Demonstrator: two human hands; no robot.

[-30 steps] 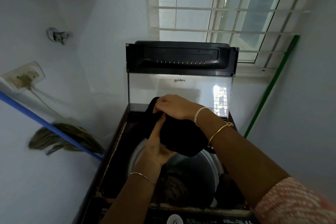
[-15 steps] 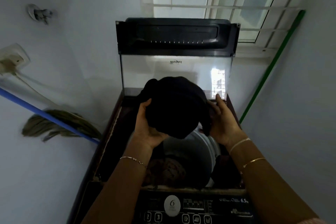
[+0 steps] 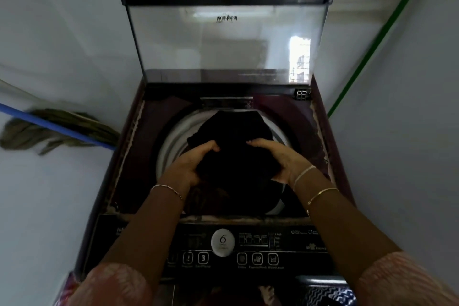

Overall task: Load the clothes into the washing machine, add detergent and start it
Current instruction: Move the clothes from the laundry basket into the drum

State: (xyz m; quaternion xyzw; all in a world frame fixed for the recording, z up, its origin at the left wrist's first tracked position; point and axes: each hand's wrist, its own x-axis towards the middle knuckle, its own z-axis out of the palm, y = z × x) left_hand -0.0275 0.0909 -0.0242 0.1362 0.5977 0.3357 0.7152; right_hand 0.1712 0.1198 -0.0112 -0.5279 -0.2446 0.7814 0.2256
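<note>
Lowered since half a second ago, the black garment [image 3: 236,146] is now sitting at the mouth of the drum [image 3: 171,141] rather than up in front of the lid [image 3: 223,45]. You are holding it bunched between both hands. Your left hand [image 3: 188,164] is curling fingers and thumb into its left edge; your right hand [image 3: 275,159] is clasping its right edge, fingertips pressing on top. Thin bracelets are circling both wrists, and patterned sleeves are showing at the lower corners. Dim brownish fabric [image 3: 211,197] is lying deeper in the drum, below the garment.

Around the drum, the washing machine [image 3: 139,156] is showing a maroon top deck. The lid is standing upright at the back, its clear panel reflecting a bright window. The control panel [image 3: 248,243] is lying nearest you, your forearms crossing above it, its round badge and row of buttons showing between them.

To the left, a mop [image 3: 49,129] with a blue handle is leaning against the wall; to the right, a green pole [image 3: 372,45] is slanting up the wall. A patterned blue-and-white cloth [image 3: 330,295] is showing at the bottom edge.
</note>
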